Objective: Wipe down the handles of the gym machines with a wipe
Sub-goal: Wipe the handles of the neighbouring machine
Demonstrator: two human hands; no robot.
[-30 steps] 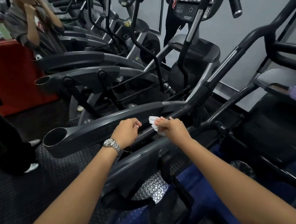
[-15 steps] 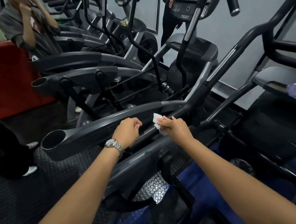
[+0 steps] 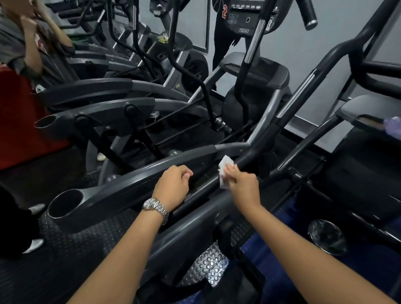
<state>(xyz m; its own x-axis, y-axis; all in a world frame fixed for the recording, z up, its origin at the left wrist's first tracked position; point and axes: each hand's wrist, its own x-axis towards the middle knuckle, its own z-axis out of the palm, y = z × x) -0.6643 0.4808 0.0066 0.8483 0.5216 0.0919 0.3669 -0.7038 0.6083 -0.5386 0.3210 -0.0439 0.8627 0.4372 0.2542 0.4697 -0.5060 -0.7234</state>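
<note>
Your right hand [image 3: 243,188] pinches the white wipe [image 3: 224,171] and presses it onto the low end of the black handle [image 3: 253,153], likely to run the stroke up the grip. Your left hand [image 3: 173,185] is a loose fist just left of the handle, nothing in it, probably bracing. The console [image 3: 248,12] above the handle reads "730AT".

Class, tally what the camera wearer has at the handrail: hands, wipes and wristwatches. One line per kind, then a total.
Hands: 2, the left hand and the right hand
Wipes: 1, the white wipe held in the right hand
Wristwatches: 1, the wristwatch on the left wrist
Total: 4
</note>
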